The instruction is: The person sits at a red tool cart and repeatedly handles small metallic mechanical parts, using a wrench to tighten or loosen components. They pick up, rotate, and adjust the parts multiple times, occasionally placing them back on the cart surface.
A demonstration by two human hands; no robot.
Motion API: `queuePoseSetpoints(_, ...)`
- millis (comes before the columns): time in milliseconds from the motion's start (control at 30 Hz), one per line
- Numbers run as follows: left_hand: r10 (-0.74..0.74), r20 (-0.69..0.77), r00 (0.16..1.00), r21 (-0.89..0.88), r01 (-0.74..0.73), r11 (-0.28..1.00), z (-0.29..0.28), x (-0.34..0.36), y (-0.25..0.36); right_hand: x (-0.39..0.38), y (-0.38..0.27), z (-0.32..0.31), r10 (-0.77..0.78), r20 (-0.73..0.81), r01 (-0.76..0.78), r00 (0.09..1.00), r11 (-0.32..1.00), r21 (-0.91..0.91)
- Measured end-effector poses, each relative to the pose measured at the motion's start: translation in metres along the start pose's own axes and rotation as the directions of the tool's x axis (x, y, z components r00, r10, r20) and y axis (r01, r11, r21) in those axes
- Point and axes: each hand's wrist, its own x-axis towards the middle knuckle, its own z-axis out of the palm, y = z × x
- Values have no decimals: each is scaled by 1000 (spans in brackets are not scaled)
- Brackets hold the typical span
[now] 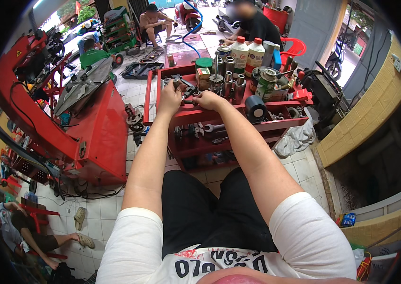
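Observation:
My left hand [171, 97] grips a small dark metal cylinder [176, 84], held upright over the left part of the red tool cart's top tray [149, 94]. My right hand [210, 100] is just to its right, fingers curled round a small metal piece I cannot make out clearly. Loose metal tools lie beside and behind both hands. Steel sockets [228, 85] stand behind my right hand, with a small box with a green lid [204, 66], two bottles with red caps [240, 53], spray cans [266, 84] and a dark cylinder [256, 110] about them. Wrenches [213, 128] lie on the lower shelf.
A red machine [96, 132] stands left, near scattered parts and an open tool case [141, 71]. A yellow tiled wall [352, 104] and pale cloth [295, 137] are right. Co-workers [153, 26] [257, 28] sit behind the cart; a person [42, 239] reclines at lower left.

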Motion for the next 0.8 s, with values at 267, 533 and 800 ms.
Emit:
queuePoseSetpoints(267,-12,-17,1000,-15,12,1000,-4,-1,-1,-7,-5,0,-50,-2,50,999,999,13)
queuePoseSetpoints(533,-36,-8,999,-12,36,999,-3,-1,2,-7,-8,1,-64,-14,64,998,997,-51)
queuePoseSetpoints(800,-10,-3,1000,14,10,1000,-2,-1,-2,-12,-12,-1,-77,-57,77,995,997,-14)
